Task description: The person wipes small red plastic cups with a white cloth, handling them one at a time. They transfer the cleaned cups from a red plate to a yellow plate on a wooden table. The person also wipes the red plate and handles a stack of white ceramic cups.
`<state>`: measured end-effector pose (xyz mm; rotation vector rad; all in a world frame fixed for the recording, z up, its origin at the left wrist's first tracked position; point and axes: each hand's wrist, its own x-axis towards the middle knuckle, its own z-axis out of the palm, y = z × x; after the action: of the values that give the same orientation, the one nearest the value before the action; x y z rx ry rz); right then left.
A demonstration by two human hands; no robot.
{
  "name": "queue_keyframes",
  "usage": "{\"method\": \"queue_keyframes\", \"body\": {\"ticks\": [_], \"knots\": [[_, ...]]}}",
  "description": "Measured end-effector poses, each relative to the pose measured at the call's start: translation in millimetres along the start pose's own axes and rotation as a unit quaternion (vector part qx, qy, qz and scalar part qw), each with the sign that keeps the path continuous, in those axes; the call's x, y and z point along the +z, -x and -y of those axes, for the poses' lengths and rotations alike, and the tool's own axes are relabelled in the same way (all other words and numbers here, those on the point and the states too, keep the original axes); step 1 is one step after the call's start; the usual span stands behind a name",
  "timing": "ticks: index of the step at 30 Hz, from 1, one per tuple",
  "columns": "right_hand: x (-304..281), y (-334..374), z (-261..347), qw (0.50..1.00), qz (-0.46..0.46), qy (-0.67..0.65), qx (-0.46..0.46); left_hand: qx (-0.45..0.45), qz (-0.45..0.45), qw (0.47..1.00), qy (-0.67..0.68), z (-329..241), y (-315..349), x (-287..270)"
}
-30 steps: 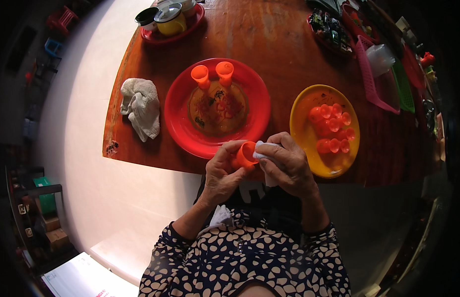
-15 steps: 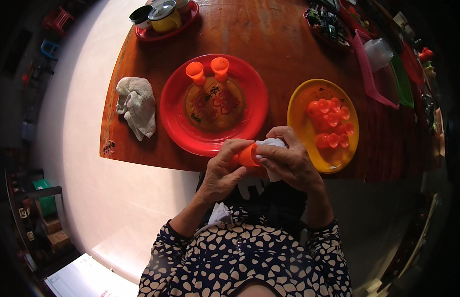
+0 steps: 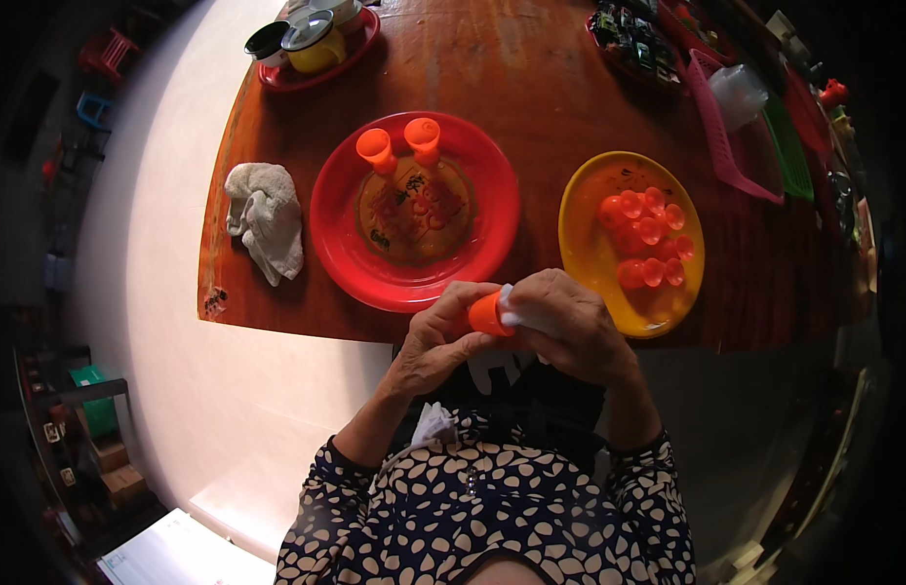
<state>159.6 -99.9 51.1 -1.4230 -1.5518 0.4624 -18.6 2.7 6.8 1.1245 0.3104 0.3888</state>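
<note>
Above the table's near edge, my left hand point(image 3: 435, 339) is closed round a small orange plastic cup point(image 3: 486, 314) lying on its side, its mouth toward the right. My right hand point(image 3: 578, 327) is closed on a white cloth point(image 3: 508, 308), pressed at the cup's mouth; most of the cloth is hidden by the fingers. Just beyond my left hand is a round red tray point(image 3: 333, 239) with two orange goblets point(image 3: 376, 148) standing upright on its far part. To the right, a yellow oval tray point(image 3: 578, 229) holds several orange goblets point(image 3: 650, 231) turned upside down.
A crumpled white towel point(image 3: 266, 222) lies at the table's left. At the far left, a red tray point(image 3: 367, 47) carries a yellow mug point(image 3: 315, 49) and other vessels. Dark packets point(image 3: 633, 47), a pink basket point(image 3: 718, 141) and a green basket point(image 3: 790, 161) stand at the far right.
My right hand has turned over and in toward the cup, and less of the white cloth shows now. My left hand keeps its hold on the cup, nearly in place.
</note>
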Motion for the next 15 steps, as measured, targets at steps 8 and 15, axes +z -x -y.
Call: {"method": "queue_keyframes", "body": {"ticks": [8, 15], "knots": [[6.2, 3.9, -7.1, 0.996, 0.030, 0.083, -0.026, 0.003, 0.017, 0.997, -0.074, -0.7, -0.2, -3.6], [0.7, 8.9, -6.6, 0.994, 0.104, -0.012, 0.027, 0.023, 0.011, 0.993, -0.112, -0.6, 0.6, 1.4]]}}
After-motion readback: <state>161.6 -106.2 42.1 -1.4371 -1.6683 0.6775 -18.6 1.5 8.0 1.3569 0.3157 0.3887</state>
